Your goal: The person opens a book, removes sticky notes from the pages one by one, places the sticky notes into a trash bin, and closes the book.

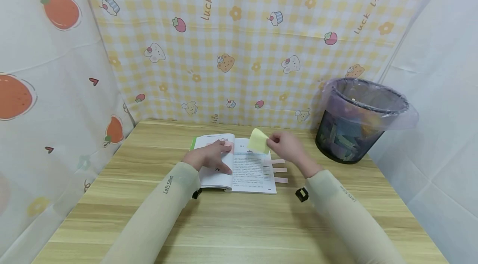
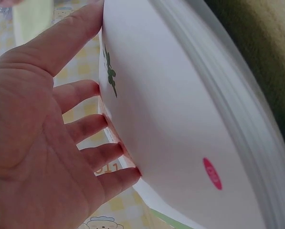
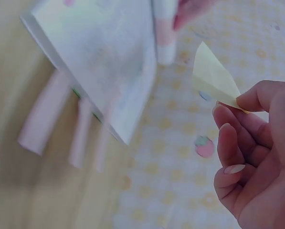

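An open book [image 1: 252, 177] lies on the table with printed text on its right page. My left hand [image 1: 213, 156] rests on the left page, fingertips pressing near the spine; in the left wrist view the fingers [image 2: 75, 95] are spread and nearly straight against the page. Above the right page, my right hand [image 1: 289, 147] pinches a yellow sticky note [image 1: 257, 141] by one edge between thumb and forefinger. The right wrist view shows the note [image 3: 214, 71] bent and lifted off the book. Several pale pink strips [image 1: 280, 170] stick out from the book's right edge.
On the right at the back stands a black waste bin [image 1: 341, 135] lined with a translucent purple bag, with some contents visible through its side. A yellow checked curtain [image 1: 242, 48] hangs behind the wooden table [image 1: 239, 226]. White cloth [image 1: 440, 110] hangs at the sides.
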### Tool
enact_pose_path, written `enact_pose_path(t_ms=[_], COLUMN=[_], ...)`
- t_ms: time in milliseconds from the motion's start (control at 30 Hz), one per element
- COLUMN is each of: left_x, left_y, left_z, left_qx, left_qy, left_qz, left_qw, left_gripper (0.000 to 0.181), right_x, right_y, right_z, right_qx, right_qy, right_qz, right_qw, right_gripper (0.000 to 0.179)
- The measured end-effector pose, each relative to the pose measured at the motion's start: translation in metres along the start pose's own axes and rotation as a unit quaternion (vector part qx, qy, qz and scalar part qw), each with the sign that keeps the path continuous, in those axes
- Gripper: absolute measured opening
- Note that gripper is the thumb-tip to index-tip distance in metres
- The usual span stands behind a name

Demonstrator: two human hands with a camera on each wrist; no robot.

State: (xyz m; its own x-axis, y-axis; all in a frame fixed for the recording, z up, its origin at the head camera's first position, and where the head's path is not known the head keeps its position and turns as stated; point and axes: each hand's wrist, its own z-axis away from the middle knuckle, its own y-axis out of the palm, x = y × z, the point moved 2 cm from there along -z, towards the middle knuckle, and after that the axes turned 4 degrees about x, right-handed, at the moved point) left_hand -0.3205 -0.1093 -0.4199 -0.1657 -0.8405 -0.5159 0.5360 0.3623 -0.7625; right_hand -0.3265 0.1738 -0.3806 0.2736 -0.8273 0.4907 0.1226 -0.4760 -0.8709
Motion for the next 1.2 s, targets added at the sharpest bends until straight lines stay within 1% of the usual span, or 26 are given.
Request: enact_pose_path(t_ms=[100,233,367,600,767,933,1067,1200], left_x=[-0.001,0.000,0.001,0.004,0.004,0.002,0.000,-0.001], left_y=[0.000,0.000,0.000,0.000,0.001,0.001,0.000,0.000], left_z=[0.000,0.001,-0.001,-0.005,-0.007,-0.003,-0.001,0.001], left_qx=[-0.001,-0.001,-0.001,0.005,0.007,0.002,0.002,0.002], left_qy=[-0.003,-0.002,-0.004,-0.015,-0.014,-0.005,-0.004,-0.003], left_qz=[-0.001,-0.004,0.002,0.010,0.006,-0.002,-0.006,-0.005], left_qw=[1.0000,1.0000,1.0000,0.9998,0.9999,1.0000,1.0000,1.0000], left_gripper=[0.103,0.103,0.103,0.105,0.105,0.103,0.102,0.102], right_x=[0.001,0.002,-0.001,-0.012,-0.032,-0.053,-0.070,-0.090], right_y=[-0.023,-0.059,-0.093,-0.145,-0.183,-0.218,-0.237,-0.249], right_z=[-0.002,-0.001,-0.001,0.007,0.015,0.029,0.039,0.047], right_qx=[-0.019,-0.045,-0.090,-0.141,-0.178,-0.190,-0.205,-0.216], right_qy=[0.001,-0.001,-0.005,0.025,0.043,0.082,0.111,0.143], right_qz=[0.013,0.035,0.042,0.033,0.058,0.064,0.067,0.072], right_qw=[0.9997,0.9984,0.9951,0.9891,0.9814,0.9763,0.9700,0.9633], right_gripper=[0.029,0.030,0.032,0.039,0.047,0.053,0.057,0.060])
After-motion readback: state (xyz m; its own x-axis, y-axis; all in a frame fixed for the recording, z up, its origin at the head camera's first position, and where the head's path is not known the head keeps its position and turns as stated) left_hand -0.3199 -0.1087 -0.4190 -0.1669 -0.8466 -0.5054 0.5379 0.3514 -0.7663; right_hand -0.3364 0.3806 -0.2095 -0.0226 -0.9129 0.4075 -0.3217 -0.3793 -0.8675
